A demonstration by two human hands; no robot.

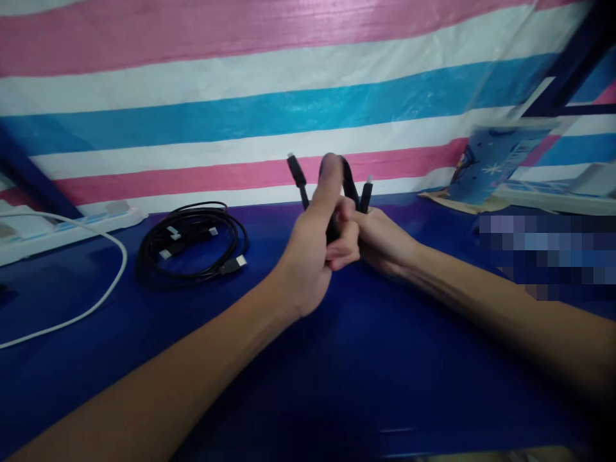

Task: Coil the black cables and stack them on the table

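Note:
Both my hands come together over the middle of the blue table, around a bundled black cable (pixel 351 179). My left hand (pixel 317 237) has its fingers curled round the bundle, with the thumb raised along it. Behind it, my right hand (pixel 385 234) grips the same bundle from the far side; its fingers are mostly hidden. One black plug (pixel 296 169) sticks up to the left of my left thumb. A second plug (pixel 367 194) stands up just above my right hand. Most of the bundle is covered by my hands.
On the left lies a coil of black cable (pixel 240 224) with several USB plugs. Beyond it a white cord (pixel 122 256) curves from a power strip (pixel 129 215). At the right back are a blue printed packet (pixel 500 160) and another power strip (pixel 553 197). A striped sheet (pixel 269 122) hangs behind.

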